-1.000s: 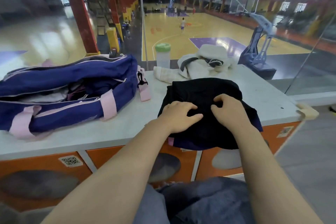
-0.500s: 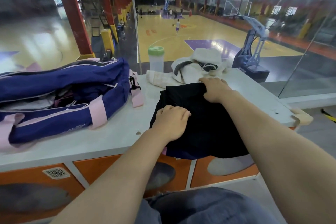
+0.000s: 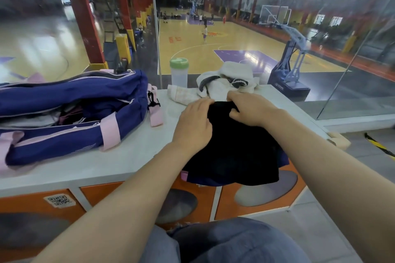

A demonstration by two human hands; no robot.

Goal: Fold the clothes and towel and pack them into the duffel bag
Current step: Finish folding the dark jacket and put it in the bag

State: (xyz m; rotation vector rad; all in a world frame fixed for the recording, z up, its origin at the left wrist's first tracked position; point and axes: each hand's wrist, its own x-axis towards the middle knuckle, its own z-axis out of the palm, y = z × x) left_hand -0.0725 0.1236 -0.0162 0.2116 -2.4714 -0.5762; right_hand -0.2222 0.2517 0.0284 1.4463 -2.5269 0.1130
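Observation:
A black garment (image 3: 233, 151) lies on the white counter top (image 3: 119, 162) and hangs over its front edge, with a purple layer showing under it. My left hand (image 3: 193, 124) and my right hand (image 3: 252, 109) both grip its far edge, fingers curled into the cloth. An open navy duffel bag (image 3: 70, 109) with pink straps sits at the left, with clothes visible inside. A white towel and pale clothes (image 3: 224, 83) are piled just beyond my hands.
A clear bottle with a green lid (image 3: 179, 72) stands at the counter's far edge by a glass wall. Orange locker doors (image 3: 100, 194) run under the counter. My knees in blue-grey fabric (image 3: 224, 241) are at the bottom.
Both hands moved from the garment's middle to its far edge. The right hand got there first, then the left followed, and the far edge is now bunched in both.

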